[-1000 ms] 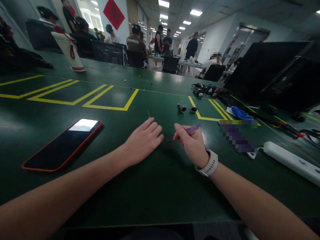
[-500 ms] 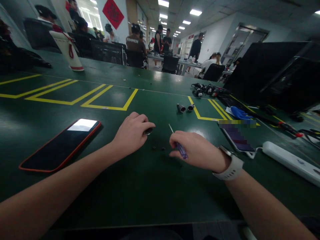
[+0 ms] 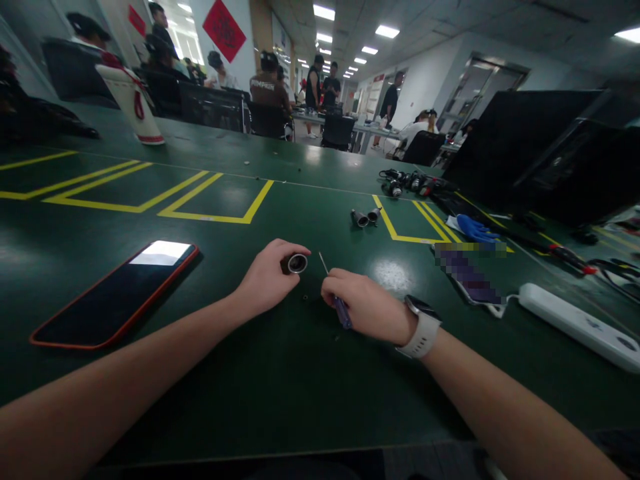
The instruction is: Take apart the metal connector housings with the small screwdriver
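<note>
Between the thumb and fingers of my left hand is a dark metal connector shell, its round open end turned toward me. My right hand is closed around the purple handle of a small screwdriver. The thin shaft points up and to the left, a short way right of the shell and apart from it. A tiny dark part lies on the green tabletop below the shell. Two similar metal shells lie farther back, near a yellow taped line.
To the left lies a phone in an orange case. On the right are another phone, a white power strip, a blue glove and black connectors with cables. A white vase-like container stands back left. People sit and stand beyond.
My right hand has moved left with the screwdriver, closer to the shell. My left hand has turned the shell so its open end shows more fully.
</note>
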Demonstrator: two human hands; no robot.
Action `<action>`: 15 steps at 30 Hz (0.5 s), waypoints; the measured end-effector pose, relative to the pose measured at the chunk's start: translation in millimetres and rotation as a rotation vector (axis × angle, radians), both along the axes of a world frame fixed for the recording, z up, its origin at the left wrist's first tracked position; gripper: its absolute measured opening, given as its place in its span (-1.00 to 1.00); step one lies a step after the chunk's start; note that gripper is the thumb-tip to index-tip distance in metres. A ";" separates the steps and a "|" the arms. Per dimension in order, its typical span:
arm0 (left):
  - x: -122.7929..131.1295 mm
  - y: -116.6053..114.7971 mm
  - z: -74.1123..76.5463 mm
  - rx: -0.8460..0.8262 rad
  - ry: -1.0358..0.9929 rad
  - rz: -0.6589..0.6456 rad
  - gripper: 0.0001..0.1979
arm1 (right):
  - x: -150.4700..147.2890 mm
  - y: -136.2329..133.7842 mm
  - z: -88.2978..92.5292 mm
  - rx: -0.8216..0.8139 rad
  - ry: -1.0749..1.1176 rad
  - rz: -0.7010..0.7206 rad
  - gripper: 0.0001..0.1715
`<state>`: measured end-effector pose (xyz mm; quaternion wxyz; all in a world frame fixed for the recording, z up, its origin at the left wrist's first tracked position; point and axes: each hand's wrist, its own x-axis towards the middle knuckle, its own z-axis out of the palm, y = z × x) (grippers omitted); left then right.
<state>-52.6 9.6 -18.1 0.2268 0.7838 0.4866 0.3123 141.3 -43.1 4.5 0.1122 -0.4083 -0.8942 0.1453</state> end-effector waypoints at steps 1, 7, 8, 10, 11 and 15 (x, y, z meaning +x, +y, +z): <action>0.0 -0.1 -0.7 -0.014 -0.020 0.006 -0.58 | 1.0 1.2 0.6 0.012 0.027 -0.025 -0.77; 2.6 -1.1 0.3 -0.204 -0.169 0.045 -0.55 | 9.5 -0.4 14.8 -0.136 -0.017 0.126 -0.64; 3.7 -1.8 1.6 -0.246 -0.196 0.069 -0.56 | 8.8 -1.6 14.9 -0.150 -0.054 0.161 -0.60; 6.0 -3.0 4.7 -0.326 -0.265 0.112 -0.57 | 5.5 -3.3 11.5 -0.132 -0.088 0.193 -0.62; 7.0 -3.3 6.1 -0.365 -0.312 0.127 -0.57 | 3.5 -3.6 8.4 -0.113 -0.087 0.199 -0.65; 9.4 -3.4 10.3 -0.502 -0.501 0.159 -0.57 | -1.8 -1.6 -4.2 -0.009 -0.059 0.147 -0.79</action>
